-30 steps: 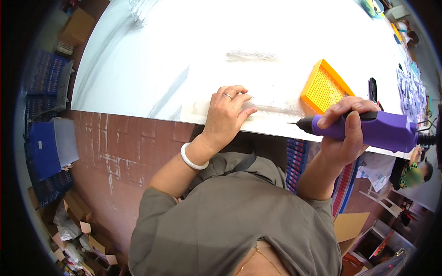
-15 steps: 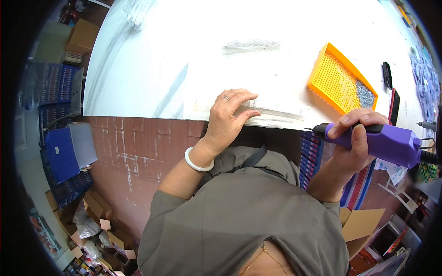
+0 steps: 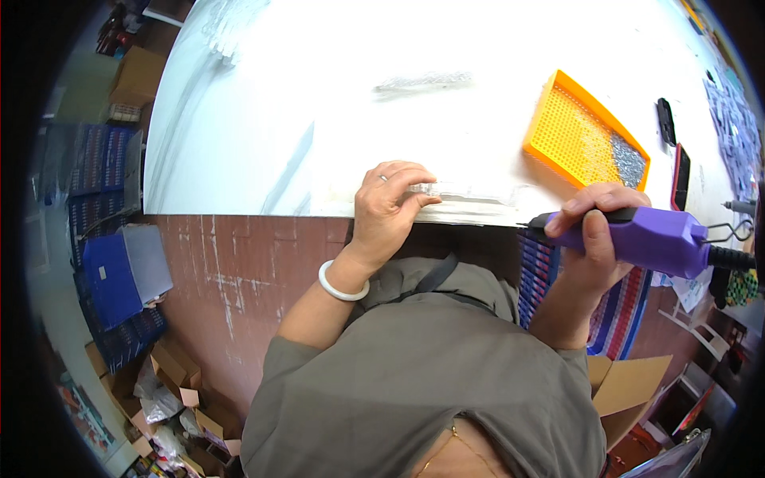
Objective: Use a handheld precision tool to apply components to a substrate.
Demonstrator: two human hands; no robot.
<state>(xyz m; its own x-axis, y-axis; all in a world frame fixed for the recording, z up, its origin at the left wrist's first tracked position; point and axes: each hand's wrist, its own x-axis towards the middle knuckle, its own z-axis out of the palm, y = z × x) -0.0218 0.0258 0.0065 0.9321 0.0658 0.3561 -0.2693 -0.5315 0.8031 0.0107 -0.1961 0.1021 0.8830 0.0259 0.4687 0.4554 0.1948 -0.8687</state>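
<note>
At the table's near edge, my left hand [image 3: 389,197] has its thumb and fingers closed round one end of a clear plastic piece [image 3: 462,193], long and narrow, whose outline is faint against the white top. A white bangle circles that wrist. My right hand [image 3: 594,223] is wrapped round a purple and black electric screwdriver [image 3: 665,239]. The tool lies level, its thin bit pointing left just off the table edge. Beyond the right hand sits an orange perforated tray [image 3: 570,131], with small silvery screws [image 3: 628,159] gathered in its right end.
More clear pieces lie mid-table [image 3: 422,84] and at the far left [image 3: 227,36]. Pale blue parts [image 3: 729,135] line the right rim, near a black object [image 3: 666,121]. A cord leaves the screwdriver's rear. Open cartons [image 3: 179,370] and blue crates [image 3: 103,159] stand on the left.
My left hand has closed its fingers onto the end of the clear piece. My right hand and the screwdriver have shifted slightly left. The view has moved a little.
</note>
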